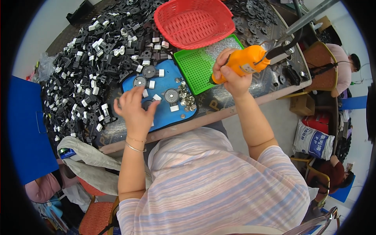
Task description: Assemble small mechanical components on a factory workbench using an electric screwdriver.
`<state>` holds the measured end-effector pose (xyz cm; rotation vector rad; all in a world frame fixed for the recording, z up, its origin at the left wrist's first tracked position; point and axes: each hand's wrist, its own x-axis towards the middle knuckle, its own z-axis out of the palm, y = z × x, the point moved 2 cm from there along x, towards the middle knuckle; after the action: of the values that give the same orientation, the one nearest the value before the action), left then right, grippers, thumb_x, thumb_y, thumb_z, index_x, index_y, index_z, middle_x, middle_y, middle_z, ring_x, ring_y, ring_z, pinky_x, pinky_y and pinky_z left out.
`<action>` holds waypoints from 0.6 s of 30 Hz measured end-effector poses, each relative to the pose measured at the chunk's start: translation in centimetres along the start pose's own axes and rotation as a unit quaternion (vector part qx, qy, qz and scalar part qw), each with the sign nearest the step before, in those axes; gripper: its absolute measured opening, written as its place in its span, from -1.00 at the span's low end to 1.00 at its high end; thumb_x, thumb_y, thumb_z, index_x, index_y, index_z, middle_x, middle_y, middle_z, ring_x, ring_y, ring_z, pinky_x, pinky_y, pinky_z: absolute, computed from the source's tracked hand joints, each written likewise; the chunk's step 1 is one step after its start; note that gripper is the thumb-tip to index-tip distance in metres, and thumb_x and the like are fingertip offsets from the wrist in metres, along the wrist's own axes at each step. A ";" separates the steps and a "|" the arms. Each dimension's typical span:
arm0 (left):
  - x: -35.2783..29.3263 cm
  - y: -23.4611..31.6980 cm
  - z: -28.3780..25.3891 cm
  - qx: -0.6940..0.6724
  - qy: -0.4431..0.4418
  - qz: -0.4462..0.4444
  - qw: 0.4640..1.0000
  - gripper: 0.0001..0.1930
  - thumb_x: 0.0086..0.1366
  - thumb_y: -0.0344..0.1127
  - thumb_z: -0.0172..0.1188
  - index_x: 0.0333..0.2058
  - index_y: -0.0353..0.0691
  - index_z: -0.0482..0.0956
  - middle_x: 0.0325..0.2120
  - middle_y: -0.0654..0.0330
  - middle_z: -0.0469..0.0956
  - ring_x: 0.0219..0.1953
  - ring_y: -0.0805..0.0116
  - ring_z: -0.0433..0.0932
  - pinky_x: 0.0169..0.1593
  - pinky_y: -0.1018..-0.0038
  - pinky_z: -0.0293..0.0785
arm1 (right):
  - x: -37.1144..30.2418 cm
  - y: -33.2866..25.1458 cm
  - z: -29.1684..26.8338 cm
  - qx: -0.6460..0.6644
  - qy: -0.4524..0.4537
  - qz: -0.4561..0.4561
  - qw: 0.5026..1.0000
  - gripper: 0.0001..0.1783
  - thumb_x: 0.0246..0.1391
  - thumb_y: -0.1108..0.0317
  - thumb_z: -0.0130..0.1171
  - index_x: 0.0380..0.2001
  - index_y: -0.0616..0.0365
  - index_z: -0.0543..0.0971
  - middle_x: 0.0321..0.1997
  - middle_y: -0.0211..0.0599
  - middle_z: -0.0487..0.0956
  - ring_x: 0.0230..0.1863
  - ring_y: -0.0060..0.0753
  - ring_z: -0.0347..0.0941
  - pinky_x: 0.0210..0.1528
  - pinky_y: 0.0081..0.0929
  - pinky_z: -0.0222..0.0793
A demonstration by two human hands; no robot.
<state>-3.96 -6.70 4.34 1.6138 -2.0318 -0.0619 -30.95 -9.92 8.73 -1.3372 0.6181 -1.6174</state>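
My right hand point(237, 81) is wrapped around an orange electric screwdriver point(247, 62), its dark tip pointing down and left over the green tray point(196, 66). A cable and a coiled spring run from its back end to the upper right. My left hand point(134, 109), fingers spread and curved, hovers over the left side of a blue mat point(166, 69). Close to its fingertips are round black caster-like parts with white tabs. Another such round part point(171, 96) lies right of the hand, beside a small pile of silvery metal pieces point(188, 98).
A large heap of black and white plastic parts point(90, 58) covers the table's left side. Behind the green tray stands a red basket point(194, 23). Black discs point(254, 15) lie at the back right. Other people sit at the right and lower left; a white sack point(313, 140) stands at right.
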 end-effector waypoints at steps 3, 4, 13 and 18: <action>0.1 -2.1 -0.6 -0.025 0.010 -0.038 0.999 -0.39 -0.17 -0.14 0.43 -0.08 -0.15 0.48 -0.07 0.20 0.45 0.03 0.17 0.31 0.15 0.18 0.03 | 0.3 -0.3 0.4 -0.022 0.009 0.020 1.000 -0.76 -0.07 0.44 0.19 -0.35 0.29 0.39 -0.39 -0.18 0.38 -0.55 -0.45 0.36 -0.48 -0.58 0.32; 0.0 -2.7 -0.7 -0.039 0.005 -0.054 0.998 -0.38 -0.18 -0.16 0.44 -0.08 -0.17 0.48 -0.07 0.17 0.45 0.02 0.15 0.32 0.13 0.21 0.08 | 0.5 -0.6 0.6 -0.021 0.019 0.014 0.999 -0.75 -0.07 0.43 0.19 -0.34 0.28 0.38 -0.39 -0.18 0.38 -0.54 -0.44 0.36 -0.48 -0.57 0.32; 0.9 -5.1 -0.3 -0.134 -0.029 -0.119 0.983 -0.43 -0.20 -0.28 0.47 -0.14 -0.28 0.52 -0.12 0.06 0.48 -0.06 0.06 0.40 0.02 0.31 0.36 | 3.1 -1.0 6.4 0.085 -0.092 -0.049 0.991 -0.70 0.00 0.28 0.14 -0.30 0.27 0.38 -0.34 -0.12 0.38 -0.55 -0.43 0.37 -0.47 -0.51 0.32; 1.1 -6.2 -0.4 -0.208 -0.049 -0.114 0.970 -0.48 -0.19 -0.33 0.46 -0.17 -0.27 0.54 -0.12 0.06 0.50 -0.03 0.09 0.41 0.03 0.33 0.37 | 3.5 1.5 12.1 0.104 -0.144 0.016 0.984 -0.68 -0.02 0.30 0.20 -0.31 0.31 0.39 -0.35 -0.10 0.40 -0.55 -0.49 0.39 -0.50 -0.62 0.34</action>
<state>1.56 -9.32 2.93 1.5810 -1.7421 -0.6195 -18.98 -11.67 12.60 -1.3625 0.2867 -1.3859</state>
